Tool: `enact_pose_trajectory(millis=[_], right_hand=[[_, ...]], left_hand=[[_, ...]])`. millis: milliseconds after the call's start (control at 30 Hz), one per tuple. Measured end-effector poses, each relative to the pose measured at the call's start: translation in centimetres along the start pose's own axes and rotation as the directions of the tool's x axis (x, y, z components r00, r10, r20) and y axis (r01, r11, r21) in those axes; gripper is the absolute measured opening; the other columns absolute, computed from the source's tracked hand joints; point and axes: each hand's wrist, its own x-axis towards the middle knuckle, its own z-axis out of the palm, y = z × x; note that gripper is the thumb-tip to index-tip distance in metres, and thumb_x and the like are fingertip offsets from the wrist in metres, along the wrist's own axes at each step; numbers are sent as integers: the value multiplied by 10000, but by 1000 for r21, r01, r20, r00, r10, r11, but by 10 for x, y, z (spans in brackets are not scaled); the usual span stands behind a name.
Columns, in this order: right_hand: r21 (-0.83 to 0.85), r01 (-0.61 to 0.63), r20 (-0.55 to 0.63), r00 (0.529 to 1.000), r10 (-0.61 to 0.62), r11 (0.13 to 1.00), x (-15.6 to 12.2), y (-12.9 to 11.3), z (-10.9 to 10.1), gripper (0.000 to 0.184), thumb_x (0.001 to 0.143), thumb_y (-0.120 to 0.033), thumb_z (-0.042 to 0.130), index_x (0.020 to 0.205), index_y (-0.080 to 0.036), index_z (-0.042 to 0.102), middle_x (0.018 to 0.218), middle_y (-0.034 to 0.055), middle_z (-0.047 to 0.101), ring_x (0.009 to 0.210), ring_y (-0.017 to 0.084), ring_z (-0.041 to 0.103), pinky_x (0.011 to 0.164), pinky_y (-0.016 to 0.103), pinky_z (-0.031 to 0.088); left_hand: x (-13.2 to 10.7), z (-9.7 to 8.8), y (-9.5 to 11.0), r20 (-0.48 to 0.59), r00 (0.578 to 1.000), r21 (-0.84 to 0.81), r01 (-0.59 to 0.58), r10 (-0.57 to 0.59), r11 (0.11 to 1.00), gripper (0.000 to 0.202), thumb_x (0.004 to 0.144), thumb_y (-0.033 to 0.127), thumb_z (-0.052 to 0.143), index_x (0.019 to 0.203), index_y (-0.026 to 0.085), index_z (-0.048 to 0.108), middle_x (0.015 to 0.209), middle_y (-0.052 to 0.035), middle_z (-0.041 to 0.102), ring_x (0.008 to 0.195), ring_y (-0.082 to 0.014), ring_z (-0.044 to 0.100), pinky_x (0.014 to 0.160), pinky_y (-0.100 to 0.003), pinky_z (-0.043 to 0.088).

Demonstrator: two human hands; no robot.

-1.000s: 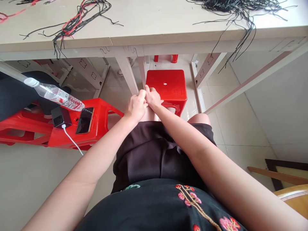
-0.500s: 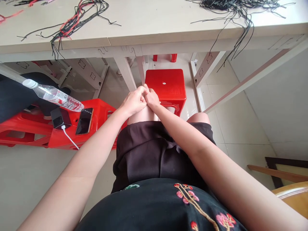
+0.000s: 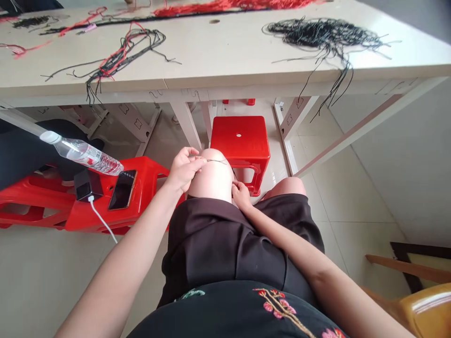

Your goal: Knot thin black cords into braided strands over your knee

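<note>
My left hand (image 3: pixel 185 170) is closed in a pinch beside the raised knee, with a thin dark cord (image 3: pixel 216 161) between thumb and fingers. The cord stretches rightward across the top of the knee. Low on the knee's right side is my right hand (image 3: pixel 241 195), its fingers curled together. A bit of dark cord shows just above these fingertips, and the knee hides part of its path. Whether both bits are one cord I cannot tell. Beyond the knee stands a red plastic stool (image 3: pixel 239 136).
The table (image 3: pixel 218 56) bears a black cord bundle (image 3: pixel 320 35), a mixed black-and-red bundle (image 3: pixel 123 56) and red cords (image 3: pixel 225 7). On red stools at left are a water bottle (image 3: pixel 84 154), a phone (image 3: pixel 122 190) and a dark box (image 3: pixel 88 185) with a white cable. Another person's dark-clothed leg is beyond.
My hands were together over the knee and are now apart, the right one lower and nearer me. A cord now shows from the left hand. The view has tilted up, showing more table.
</note>
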Motion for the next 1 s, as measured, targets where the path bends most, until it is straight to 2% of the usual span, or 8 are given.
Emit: enact_pose_trajectory(millis=[133,233,333,433,600,767,833,1000], right_hand=[[12,271,-96,958,-268,963,3,-46,-11,331,804,-417,487,1088,-273,578,1190,90,599,1142,239,536,990,443,431],[79,448,-66,894,-444,891,2,-79,-15,323,775,-414,580,1067,-276,588,1146,72,625,1112,235,549,1001,421,418],[227,314,68,939,-337,922,-1,-91,-13,200,807,-424,533,874,-256,619,893,40,676,849,209,629,814,373,506],[231,184,189,955,-229,956,-2,-86,-10,233,821,-423,493,745,-222,583,693,7,627,645,172,585,654,327,494],[10,259,206,945,-255,966,2,-74,-7,238,877,-371,418,762,-203,541,720,6,612,675,143,554,691,296,465],[-86,349,256,913,-318,933,7,-65,-2,199,893,-305,394,771,-206,517,752,35,600,714,173,547,705,324,457],[-81,357,260,909,-327,930,6,-62,-1,170,884,-310,426,809,-200,534,813,47,613,772,179,561,742,326,460],[-21,362,269,900,-344,932,-1,-62,-3,223,804,-356,589,923,-167,598,806,42,615,748,160,571,696,277,472]], left_hand=[[-14,1,5,-7,1000,10,-28,28,1000,345,547,163,694,779,205,442,569,76,531,474,-55,448,515,-207,340],[-22,0,6,14,995,36,-101,100,994,317,577,175,702,768,202,451,580,70,542,519,-62,493,580,-214,388],[-26,-2,1,44,984,70,-173,170,982,301,604,194,704,774,203,457,593,63,545,567,-75,531,639,-225,421],[-27,-4,-7,75,972,154,-232,222,961,282,630,215,692,789,204,459,603,58,549,568,-81,533,638,-232,425],[-26,-4,-21,111,976,328,-215,188,920,256,633,212,650,803,213,459,600,60,547,539,-95,513,586,-239,412],[-27,-2,-27,0,983,565,-150,182,811,212,600,192,618,770,215,494,607,50,577,519,-104,502,548,-245,383],[-27,-2,-30,-57,980,542,-131,192,830,198,593,196,620,747,211,496,608,43,585,533,-109,517,554,-245,387],[-27,-1,-38,-162,979,233,-87,127,969,246,571,204,651,746,205,478,590,46,579,538,-101,524,573,-227,398]])
